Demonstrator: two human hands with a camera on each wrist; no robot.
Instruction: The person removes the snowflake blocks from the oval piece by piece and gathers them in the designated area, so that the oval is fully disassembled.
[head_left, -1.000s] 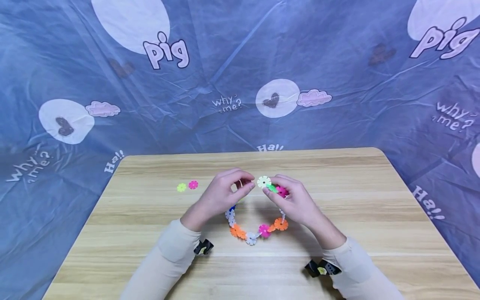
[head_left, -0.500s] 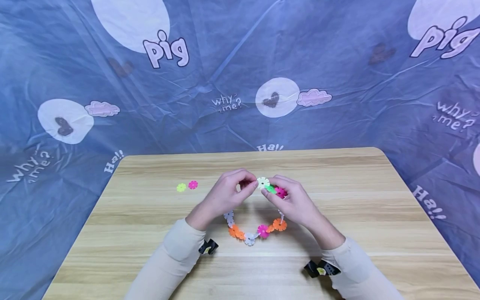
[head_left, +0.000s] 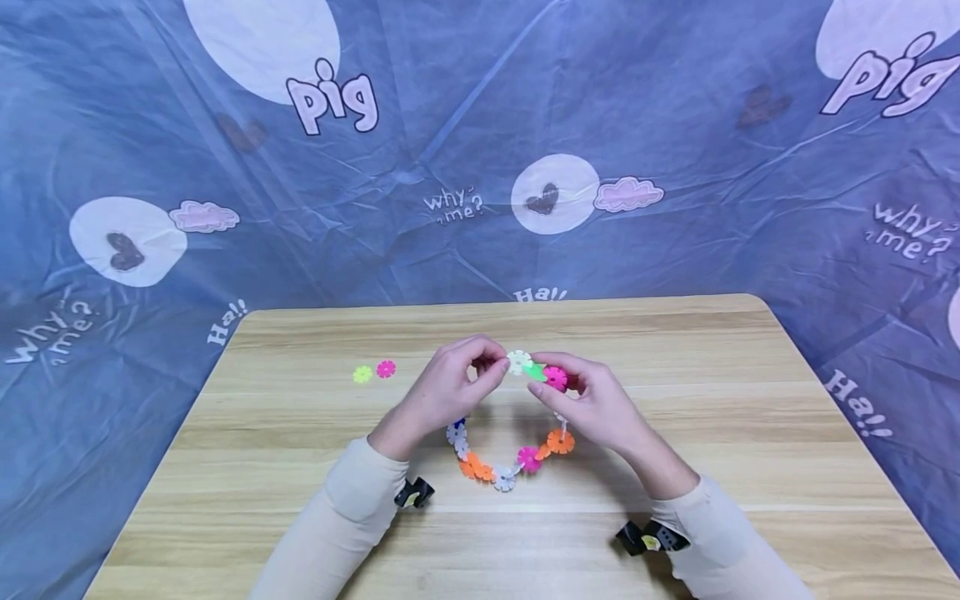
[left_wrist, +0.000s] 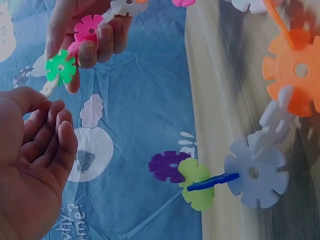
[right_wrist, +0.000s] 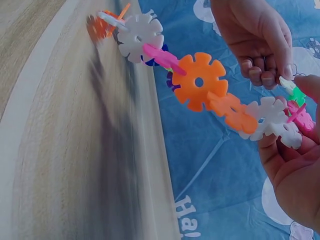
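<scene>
We find the pale disc (head_left: 518, 362) just left of the green disc (head_left: 535, 372), with the magenta disc (head_left: 555, 378) to that landmark's right; this stretch runs sideways, dipping rightward. Below the green disc, the rest of the chain (head_left: 529, 459) curves round, its purple disc (left_wrist: 170, 166) seemingly the free end. Left of the green disc, and nearest the pale one, we see the left hand (head_left: 457, 379) pinching that pale disc, thumb against forefinger. Right of the green disc, the right hand (head_left: 603, 400) curls its fingers around the chain.
</scene>
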